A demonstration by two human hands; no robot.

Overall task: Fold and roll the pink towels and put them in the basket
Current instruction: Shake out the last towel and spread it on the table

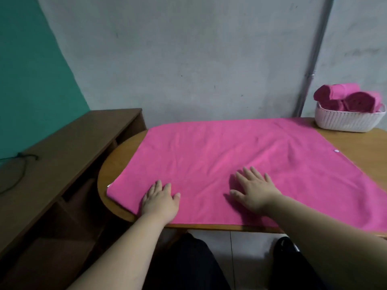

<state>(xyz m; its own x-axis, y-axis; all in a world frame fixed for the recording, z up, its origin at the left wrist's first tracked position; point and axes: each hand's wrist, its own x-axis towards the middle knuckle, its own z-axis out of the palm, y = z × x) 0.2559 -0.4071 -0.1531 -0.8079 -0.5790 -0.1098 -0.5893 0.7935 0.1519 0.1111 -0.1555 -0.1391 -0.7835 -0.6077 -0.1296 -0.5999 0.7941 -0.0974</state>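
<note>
A large pink towel [240, 162] lies spread flat over the wooden table [117, 164], with light creases across it. My left hand [160, 200] rests flat on the towel near its front left corner, fingers straight. My right hand [254, 188] presses flat on the towel near the front middle, fingers spread. A white ribbed basket [347, 121] stands at the table's far right corner. Several rolled pink towels [351, 99] are stacked inside it.
A low brown shelf unit [69, 151] stands to the left of the table, with a black cable [18, 164] lying on its top. A grey wall and a vertical pipe [312, 65] are behind the table. My dark-trousered legs show below the table edge.
</note>
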